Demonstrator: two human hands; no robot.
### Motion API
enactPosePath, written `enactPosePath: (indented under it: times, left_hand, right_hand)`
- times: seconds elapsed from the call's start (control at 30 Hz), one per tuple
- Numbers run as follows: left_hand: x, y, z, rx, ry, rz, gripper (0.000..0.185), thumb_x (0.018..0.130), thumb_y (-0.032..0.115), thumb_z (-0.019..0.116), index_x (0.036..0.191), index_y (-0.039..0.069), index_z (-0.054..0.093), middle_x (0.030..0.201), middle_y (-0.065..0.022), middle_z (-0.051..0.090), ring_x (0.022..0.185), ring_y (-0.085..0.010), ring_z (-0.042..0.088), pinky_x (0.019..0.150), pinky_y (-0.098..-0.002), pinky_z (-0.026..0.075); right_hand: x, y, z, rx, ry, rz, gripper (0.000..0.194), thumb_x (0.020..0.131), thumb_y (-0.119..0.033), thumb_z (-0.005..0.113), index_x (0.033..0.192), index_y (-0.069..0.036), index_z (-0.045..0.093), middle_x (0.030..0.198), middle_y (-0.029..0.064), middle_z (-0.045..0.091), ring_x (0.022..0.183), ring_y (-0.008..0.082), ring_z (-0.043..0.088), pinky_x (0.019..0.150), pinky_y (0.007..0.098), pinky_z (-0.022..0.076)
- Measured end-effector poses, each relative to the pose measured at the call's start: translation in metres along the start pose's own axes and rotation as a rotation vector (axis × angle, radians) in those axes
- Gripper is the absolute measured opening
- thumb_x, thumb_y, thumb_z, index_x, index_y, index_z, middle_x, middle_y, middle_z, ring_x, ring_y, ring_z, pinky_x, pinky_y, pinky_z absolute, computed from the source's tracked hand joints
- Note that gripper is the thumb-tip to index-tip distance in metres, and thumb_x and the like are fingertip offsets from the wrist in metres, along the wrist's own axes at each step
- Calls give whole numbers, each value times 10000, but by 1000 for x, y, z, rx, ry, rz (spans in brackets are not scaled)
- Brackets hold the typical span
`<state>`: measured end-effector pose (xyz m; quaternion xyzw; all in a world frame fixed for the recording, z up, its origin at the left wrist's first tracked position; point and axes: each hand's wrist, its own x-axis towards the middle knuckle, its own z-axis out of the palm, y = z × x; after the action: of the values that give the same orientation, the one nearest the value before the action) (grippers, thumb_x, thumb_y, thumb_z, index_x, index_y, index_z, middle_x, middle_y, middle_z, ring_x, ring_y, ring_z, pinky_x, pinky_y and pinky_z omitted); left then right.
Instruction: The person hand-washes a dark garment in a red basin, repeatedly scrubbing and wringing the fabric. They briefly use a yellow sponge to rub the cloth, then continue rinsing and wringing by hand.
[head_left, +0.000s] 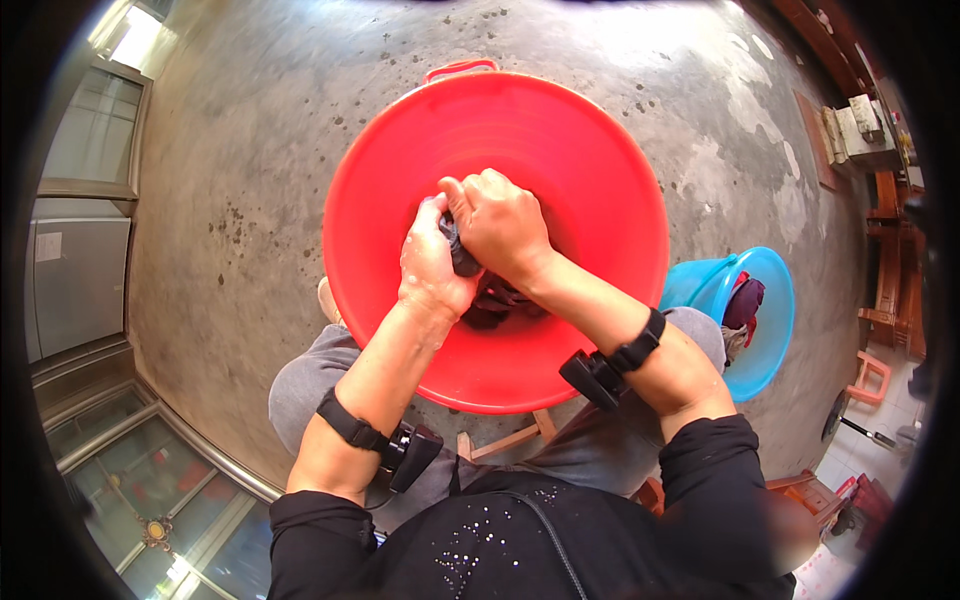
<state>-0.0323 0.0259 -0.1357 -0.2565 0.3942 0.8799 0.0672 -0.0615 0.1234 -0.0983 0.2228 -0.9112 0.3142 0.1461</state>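
My left hand, wet and with bits of foam on the wrist, grips a bunched dark cloth. Pressed against it from the right, my right hand is curled over the same cloth with its thumb pointing up and left. Both hands are over the inside of a large red plastic basin between my knees. Beneath them, more dark wet fabric lies at the basin's bottom, partly hidden by my hands and forearms.
A tilted-looking blue bucket with dark and red clothes stands right of my knee. Below the basin shows a wooden stand or stool part. Framed glass doors line the left, wooden furniture the right. Water spots mark the concrete floor.
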Motion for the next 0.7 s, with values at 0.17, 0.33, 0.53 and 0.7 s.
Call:
enactPosePath:
  times: [0.17,0.33,0.53,0.7]
  left_hand:
    - [9,32,-18,-408,-192,-403,361,974,326,483,664,141,467,558,9,460,519,-158,480,527,-324,417]
    - [-15,13,20,-338,34,-246,226,981,312,489,1000,148,642,966,-16,689,916,-181,667,780,-359,543]
    - [-10,38,16,-137,-88,-208,369,956,341,520,634,171,453,548,18,456,494,-160,472,531,-344,430]
    - [-16,17,21,-338,119,-282,201,962,292,539,833,149,598,819,-2,649,762,-164,642,714,-333,528]
  right_hand:
    - [-14,-38,-16,-59,-80,-338,127,845,-225,620,874,-106,653,733,103,589,652,234,642,503,358,527]
    - [9,-1,-5,79,54,-74,147,844,-228,632,782,-97,652,684,107,591,581,276,622,462,399,517]
    - [-17,-29,-5,57,41,-380,191,865,-250,617,821,-66,649,728,140,584,589,243,617,493,349,510]
    - [6,4,1,48,104,-88,169,876,-260,609,804,-111,647,714,98,603,551,252,611,444,394,503]
